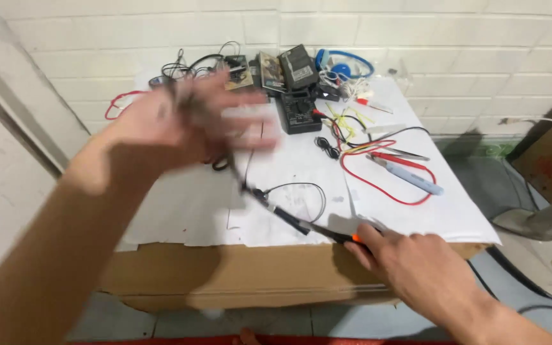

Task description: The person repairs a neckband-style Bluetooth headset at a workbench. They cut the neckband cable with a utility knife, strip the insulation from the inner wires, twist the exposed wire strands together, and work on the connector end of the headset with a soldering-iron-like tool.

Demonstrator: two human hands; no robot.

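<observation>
Screwdriver (pixel 308 228) with black shaft and orange-marked handle, clenched in right hand (pixel 410 259) at near edge of paper-covered table (pixel 416 214), tip raised toward blurred left hand (pixel 180 124). Left hand lifted over table, apparently closed on thin black wire (pixel 301 188), grip too blurred to confirm. Work seemingly mid-way: meter (pixel 298 112), red wire (pixel 384 160), blue headphones (pixel 346 64) lying untouched behind.

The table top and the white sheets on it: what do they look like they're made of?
The table top looks like corrugated cardboard: matte brown, with a soft, bent front edge. The sheets look like plain paper: thin, flat white, with overlapping edges and slight creases. The right hand rests at the cardboard's front edge.
</observation>
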